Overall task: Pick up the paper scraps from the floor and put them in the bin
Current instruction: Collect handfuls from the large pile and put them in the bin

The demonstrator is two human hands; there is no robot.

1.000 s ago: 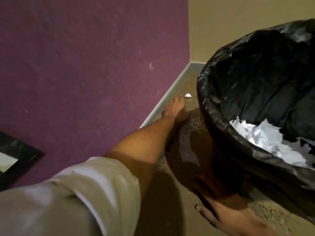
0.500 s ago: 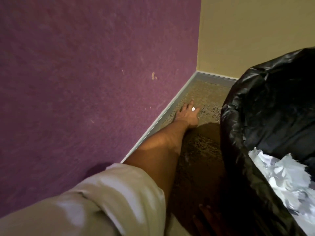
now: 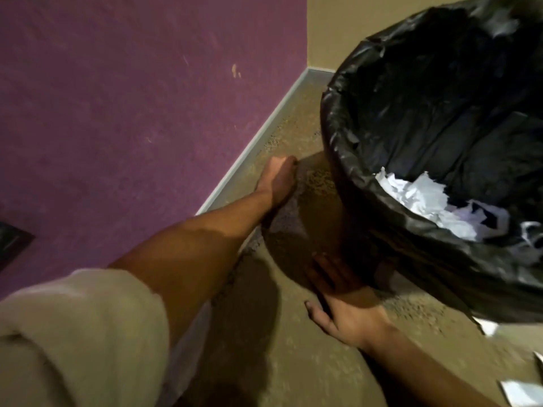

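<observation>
1. Left hand point(image 3: 277, 179) is stretched out by the skirting board point(image 3: 252, 142), fingers curled under. Can't tell if there's a scrap inside.
2. Right hand point(image 3: 342, 304) lies flat, fingers straight, against the base of the bin point(image 3: 338, 136).
3. Bin's mouth sits up and to the right of that left hand.
4. Loose paper scraps point(image 3: 487, 329) lie on the floor nearer the right hand.

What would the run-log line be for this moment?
left hand: curled at skirting, contents hidden | right hand: flat on floor beside bin | bin: holds paper scraps | loose scraps on floor
</observation>
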